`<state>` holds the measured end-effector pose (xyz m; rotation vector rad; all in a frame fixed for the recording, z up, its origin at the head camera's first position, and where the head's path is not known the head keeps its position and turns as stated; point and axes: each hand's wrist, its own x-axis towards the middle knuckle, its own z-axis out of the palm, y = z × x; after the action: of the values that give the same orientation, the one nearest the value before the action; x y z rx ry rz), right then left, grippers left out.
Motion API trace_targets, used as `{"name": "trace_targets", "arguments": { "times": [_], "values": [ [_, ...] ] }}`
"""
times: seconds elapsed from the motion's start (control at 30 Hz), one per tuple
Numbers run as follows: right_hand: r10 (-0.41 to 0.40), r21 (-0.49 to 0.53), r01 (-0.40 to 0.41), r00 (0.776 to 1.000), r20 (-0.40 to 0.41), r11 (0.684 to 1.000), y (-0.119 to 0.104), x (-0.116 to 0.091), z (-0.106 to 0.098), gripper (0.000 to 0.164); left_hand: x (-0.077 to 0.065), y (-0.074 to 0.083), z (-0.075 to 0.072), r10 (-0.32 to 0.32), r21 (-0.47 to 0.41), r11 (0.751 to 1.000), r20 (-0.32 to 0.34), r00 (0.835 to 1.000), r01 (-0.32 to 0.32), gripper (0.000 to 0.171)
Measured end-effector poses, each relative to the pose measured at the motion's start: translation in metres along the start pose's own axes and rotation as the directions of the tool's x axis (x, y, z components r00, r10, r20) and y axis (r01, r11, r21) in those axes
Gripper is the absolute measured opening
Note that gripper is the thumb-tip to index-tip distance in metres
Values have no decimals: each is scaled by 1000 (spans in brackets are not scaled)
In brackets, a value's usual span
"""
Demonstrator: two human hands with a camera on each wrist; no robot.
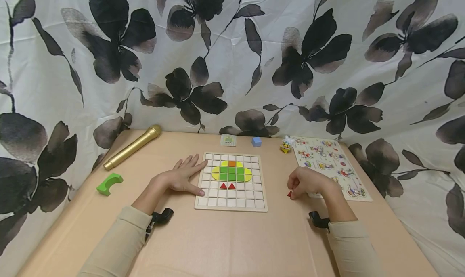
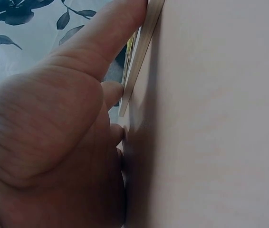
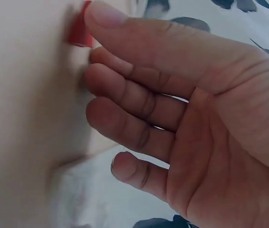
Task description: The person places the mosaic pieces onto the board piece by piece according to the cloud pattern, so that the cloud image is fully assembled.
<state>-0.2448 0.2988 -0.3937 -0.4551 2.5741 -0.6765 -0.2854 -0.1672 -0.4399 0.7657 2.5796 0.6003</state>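
Note:
A square wooden grid board (image 1: 229,208) lies on the table in the head view. On it are green squares (image 1: 231,173), yellow rounded pieces (image 1: 248,174), an orange square (image 1: 231,163) and two red triangles (image 1: 223,185). My left hand (image 1: 179,179) rests at the board's left edge, fingers spread, thumb (image 2: 110,33) against the rim in the left wrist view. Right of the board, my right hand (image 1: 308,182) pinches a small red triangle (image 3: 80,28) between thumb and index finger, close over the table. Its other fingers are curled, holding nothing.
A picture sheet (image 1: 303,147) lies under and beyond the right hand. Behind the board are a small card (image 1: 228,140), a blue cube (image 1: 256,141) and a little yellow-and-white figure (image 1: 285,147). At left lie a gold microphone (image 1: 132,147) and a green arch block (image 1: 109,183).

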Motion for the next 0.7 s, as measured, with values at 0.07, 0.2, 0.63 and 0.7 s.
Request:
{"name": "trace_targets", "arguments": {
  "times": [0.07,0.2,0.63,0.7],
  "values": [
    [-1,-26,1,1000,-2,1000,1,2,4,18,0,0,0,0,-2,1000,-1,1000,0,121],
    [-15,-60,14,1000,-16,998,-1,7,9,17,0,1,0,-2,-3,1000,-2,1000,2,121],
    [-247,-85,237,959,-139,968,-60,46,28,11,-1,0,0,10,-10,1000,-4,1000,-10,121],
    [-276,-78,268,953,-124,960,-75,54,33,12,-1,0,0,12,-11,1000,-4,1000,-12,121]
  ]
}}
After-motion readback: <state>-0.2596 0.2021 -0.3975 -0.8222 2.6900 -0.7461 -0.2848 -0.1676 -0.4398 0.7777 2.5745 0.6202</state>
